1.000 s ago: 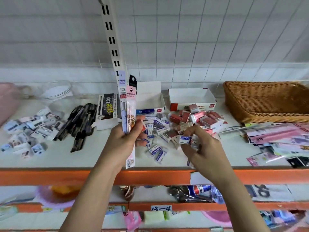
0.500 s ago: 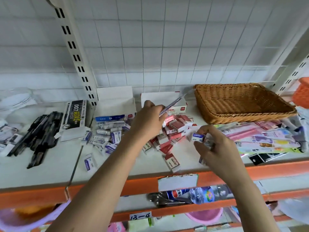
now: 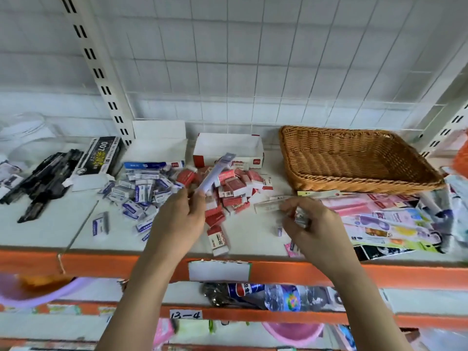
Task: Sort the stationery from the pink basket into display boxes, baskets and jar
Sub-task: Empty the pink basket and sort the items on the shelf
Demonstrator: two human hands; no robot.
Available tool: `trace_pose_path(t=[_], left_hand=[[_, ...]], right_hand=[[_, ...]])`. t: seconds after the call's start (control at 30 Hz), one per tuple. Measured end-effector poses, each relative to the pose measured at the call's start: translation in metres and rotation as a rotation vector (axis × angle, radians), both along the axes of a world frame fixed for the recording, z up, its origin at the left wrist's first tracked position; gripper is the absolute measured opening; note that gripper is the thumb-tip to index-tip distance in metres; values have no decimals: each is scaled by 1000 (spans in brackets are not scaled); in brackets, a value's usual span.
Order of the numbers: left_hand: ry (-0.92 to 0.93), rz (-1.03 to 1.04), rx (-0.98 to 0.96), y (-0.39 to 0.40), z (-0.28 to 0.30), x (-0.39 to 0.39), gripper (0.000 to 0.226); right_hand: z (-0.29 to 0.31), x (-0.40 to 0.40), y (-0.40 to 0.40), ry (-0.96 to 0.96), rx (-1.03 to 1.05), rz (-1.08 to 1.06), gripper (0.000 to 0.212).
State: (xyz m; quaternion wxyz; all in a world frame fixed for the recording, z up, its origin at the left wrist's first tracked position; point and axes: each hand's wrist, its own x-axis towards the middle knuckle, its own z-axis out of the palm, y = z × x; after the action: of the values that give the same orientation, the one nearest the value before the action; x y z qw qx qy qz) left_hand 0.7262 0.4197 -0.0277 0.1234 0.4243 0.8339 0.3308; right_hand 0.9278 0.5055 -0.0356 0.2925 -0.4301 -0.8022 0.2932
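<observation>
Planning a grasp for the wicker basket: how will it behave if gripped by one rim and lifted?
The wicker basket looks empty and woven, so probably light. Wide and shallow, it would likely tilt from a one-rim grip. The weave should give grip, though the rim may flex slightly.

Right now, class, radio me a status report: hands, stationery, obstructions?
Left hand grips pen packet over red erasers. Right hand pinches small erasers. Wicker basket empty, path open.

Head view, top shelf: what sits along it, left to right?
Clear jar → black pens → black pen box → blue-white erasers → red-white erasers → wicker basket → pastel pen packs.
</observation>
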Motion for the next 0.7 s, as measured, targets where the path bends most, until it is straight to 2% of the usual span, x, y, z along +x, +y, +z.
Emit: trace_pose_path(t=[0.13, 0.27, 0.37, 0.53, 0.7], left_hand=[[48, 90, 111, -17, 0, -22, 34], [38, 117, 212, -27, 2, -42, 25], [-3, 66, 223, -30, 3, -63, 20], [-17, 87, 225, -44, 12, -115, 23], [0, 87, 214, -58, 12, -155, 32]], right_hand=[[5, -19, 3, -74, 70, 60, 26], [10, -50, 0, 46, 50, 89, 16], [13, -86, -10, 130, 60, 132, 17], [18, -157, -24, 104, 71, 208, 34], [22, -219, -31, 119, -37, 316, 29]])
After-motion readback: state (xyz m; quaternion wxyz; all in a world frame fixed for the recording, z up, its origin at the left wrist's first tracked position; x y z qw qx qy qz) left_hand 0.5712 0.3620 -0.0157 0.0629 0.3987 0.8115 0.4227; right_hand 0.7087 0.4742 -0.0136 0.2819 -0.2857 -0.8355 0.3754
